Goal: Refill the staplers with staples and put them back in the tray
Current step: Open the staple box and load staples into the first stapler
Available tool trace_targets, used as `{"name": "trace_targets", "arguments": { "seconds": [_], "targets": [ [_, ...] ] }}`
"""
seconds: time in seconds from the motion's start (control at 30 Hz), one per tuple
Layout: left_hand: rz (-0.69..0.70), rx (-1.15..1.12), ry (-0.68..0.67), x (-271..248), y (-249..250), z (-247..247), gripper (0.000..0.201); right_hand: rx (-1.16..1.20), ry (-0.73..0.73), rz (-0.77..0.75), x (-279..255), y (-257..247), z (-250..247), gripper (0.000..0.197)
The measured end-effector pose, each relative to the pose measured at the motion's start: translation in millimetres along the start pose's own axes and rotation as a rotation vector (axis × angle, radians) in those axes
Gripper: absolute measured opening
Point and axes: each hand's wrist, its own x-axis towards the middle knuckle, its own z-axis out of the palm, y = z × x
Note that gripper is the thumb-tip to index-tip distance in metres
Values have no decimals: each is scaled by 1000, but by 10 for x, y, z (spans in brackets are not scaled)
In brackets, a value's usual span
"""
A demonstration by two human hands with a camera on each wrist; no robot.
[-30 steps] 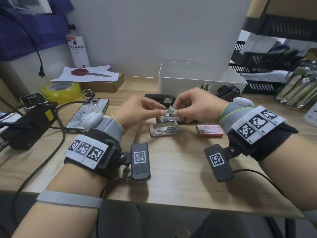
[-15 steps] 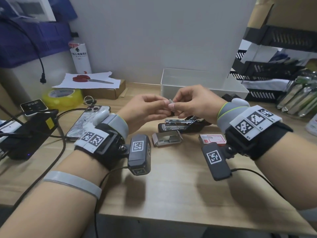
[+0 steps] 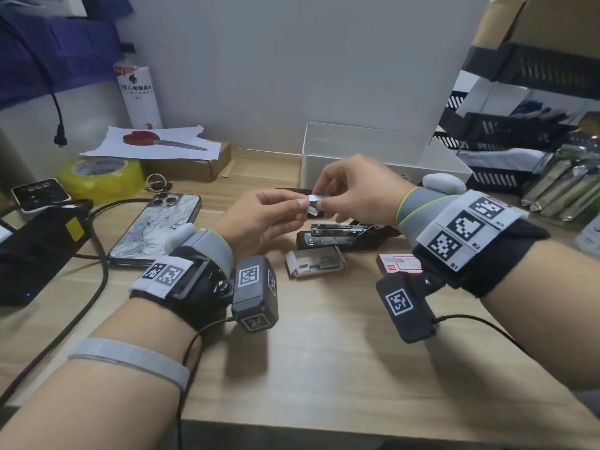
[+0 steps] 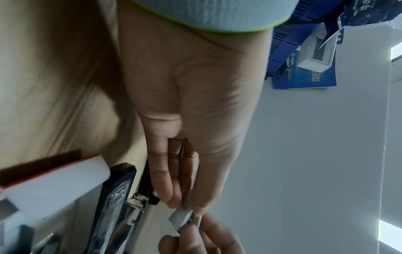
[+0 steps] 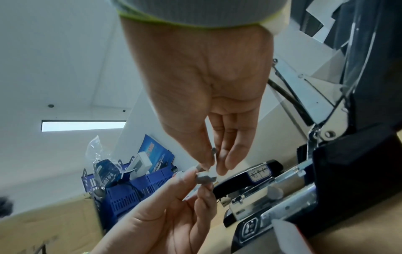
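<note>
Both hands are raised above the middle of the counter (image 3: 324,352) and meet at a small strip of staples (image 3: 314,203). The left hand (image 3: 259,219) pinches one end of the strip between thumb and fingers (image 4: 161,185), and the right hand (image 3: 354,190) pinches the other end in the same way, so the strip hangs in the air between them and does not touch the counter. Just below the hands, an open black stapler (image 3: 337,237) lies on the counter with its metal channel showing upward. In front of it, toward the near edge, there is an opened staple box (image 3: 315,263), and beside that, to the right, a red and white staple box (image 3: 401,264). The white tray (image 3: 373,154) stands near the far edge of the counter, behind the hands. On the left side of the counter lie a phone (image 3: 159,228), a yellow tape roll (image 3: 100,173) and red scissors (image 3: 152,139) on a sheet of paper.
</note>
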Motion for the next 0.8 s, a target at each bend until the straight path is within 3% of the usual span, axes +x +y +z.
{"name": "trace_targets", "arguments": {
  "seconds": [0.13, 0.23, 0.33, 0.5, 0.8],
  "targets": [
    [-14, -82, 125, 49, 5, -111, 13, -269, -15, -21, 4, 19, 4, 15],
    [-32, -121, 191, 72, -12, -161, 13, -325, -95, -13, -24, 51, 57, 16],
    [-34, -98, 199, 82, -41, -155, 24, -344, -97, -4, -17, 68, 112, 17],
    [-26, -77, 205, 88, -57, -147, 10, -310, -104, -12, -8, 71, 83, 17],
    [2, -80, 190, 60, -64, -90, 11, -315, -114, -11, 18, 70, 109, 18]
  ]
}}
